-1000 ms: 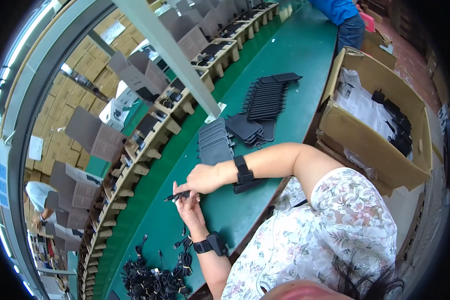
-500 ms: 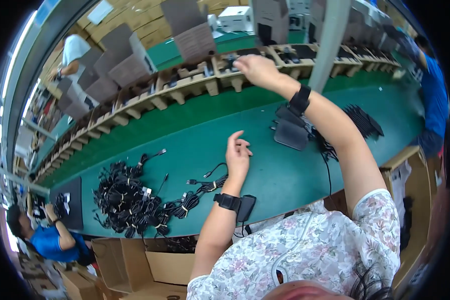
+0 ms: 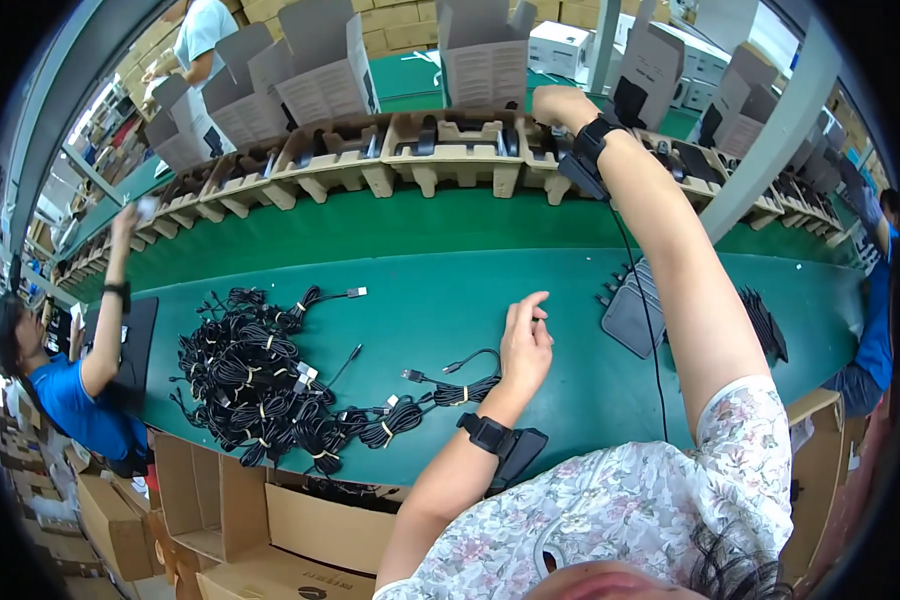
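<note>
My right hand (image 3: 567, 106) reaches into one moulded cardboard tray (image 3: 542, 172) in the row along the back; its fingers are mostly hidden there. Over the green table (image 3: 440, 300), my left hand (image 3: 526, 350) is held with its fingers apart and loosely bent, holding nothing. Close to it lies a tied black cable (image 3: 465, 390). A large pile of bundled black cables (image 3: 245, 375), tied with pale bands, is farther left. Flat black rectangular pieces with prongs (image 3: 630, 318) rest below my right forearm.
Upright grey box flaps (image 3: 485, 60) stand behind the trays. A metal post (image 3: 780, 125) rises at the right. Thin black pieces (image 3: 763, 325) lie beyond my right arm. One co-worker in blue (image 3: 80, 395) is at the left, another (image 3: 875, 320) at the right. Open cartons (image 3: 330, 530) stand below the table edge.
My view has shifted, so the trays and post sit differently. My right hand has gone farther into the tray area. The left co-worker's arm has risen toward the trays.
</note>
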Available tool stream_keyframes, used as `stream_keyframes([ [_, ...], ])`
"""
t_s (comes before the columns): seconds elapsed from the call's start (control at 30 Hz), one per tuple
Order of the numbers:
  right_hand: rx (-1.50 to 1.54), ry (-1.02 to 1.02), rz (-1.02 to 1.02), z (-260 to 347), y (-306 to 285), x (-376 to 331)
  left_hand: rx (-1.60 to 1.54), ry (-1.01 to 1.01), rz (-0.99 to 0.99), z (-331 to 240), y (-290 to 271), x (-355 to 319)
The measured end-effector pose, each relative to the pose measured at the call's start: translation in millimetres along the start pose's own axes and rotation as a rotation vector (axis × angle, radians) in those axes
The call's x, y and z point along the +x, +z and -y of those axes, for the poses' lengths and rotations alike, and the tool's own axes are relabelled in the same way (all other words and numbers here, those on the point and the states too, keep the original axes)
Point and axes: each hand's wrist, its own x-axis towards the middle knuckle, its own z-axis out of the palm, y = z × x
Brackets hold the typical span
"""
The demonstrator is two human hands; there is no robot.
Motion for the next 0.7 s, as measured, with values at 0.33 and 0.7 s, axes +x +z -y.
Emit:
stream_keyframes([
  [0.33, -0.224, -0.087, 0.139, 5.7, -20.0, -3.3, 0.004, 0.015, 0.001, 1.9, -6.3, 1.2],
  [0.7, 0.529, 0.356, -0.658, 21.4, 104.7, 29.5, -0.007, -0.034, 0.000, 2.9, -11.4, 0.9],
])
